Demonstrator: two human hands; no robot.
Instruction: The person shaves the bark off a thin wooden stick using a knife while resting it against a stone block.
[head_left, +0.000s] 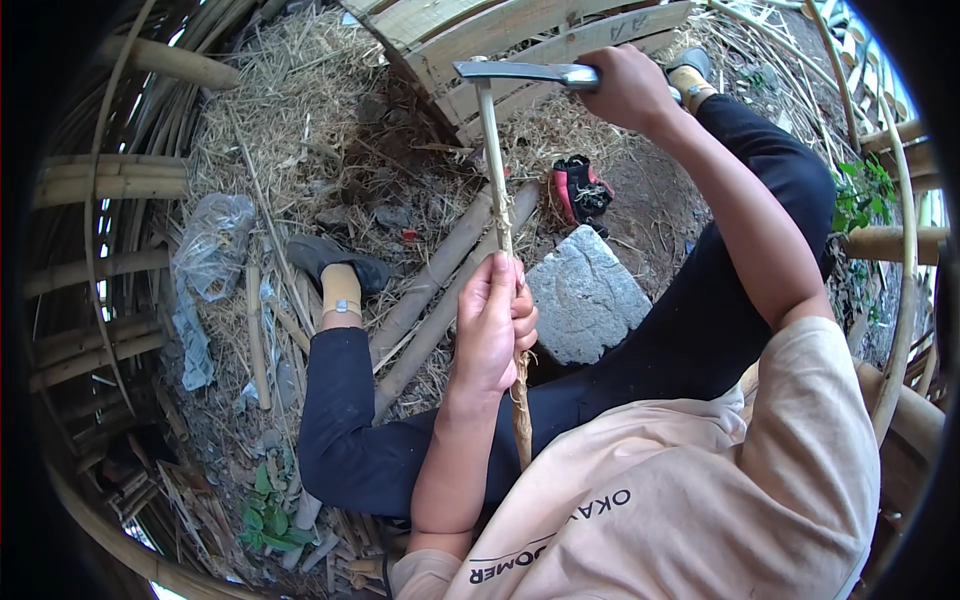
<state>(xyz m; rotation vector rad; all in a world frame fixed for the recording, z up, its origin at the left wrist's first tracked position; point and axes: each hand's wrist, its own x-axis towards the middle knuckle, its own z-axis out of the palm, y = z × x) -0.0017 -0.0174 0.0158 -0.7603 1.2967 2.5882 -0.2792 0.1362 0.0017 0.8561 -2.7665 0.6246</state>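
Observation:
My left hand [493, 325] is wrapped round the middle of a long wooden stick [492, 150]. Above my fist the stick is pale and mostly peeled, with curled shavings partway up. Below it, rough brown bark covers the end, which runs down toward my lap. My right hand [628, 92] grips the handle of a knife [515, 71] with a shiny metal blade. That blade lies across the stick's far end. How the handle looks is mostly hidden by my fingers.
A grey stone block [588, 297] stands between my legs, with a red and black glove [580, 190] beyond it. Bamboo poles [437, 280] lie left of the stone. A wooden slat crate [540, 50] is at the far side; a crumpled plastic bag [215, 243] rests on straw at left.

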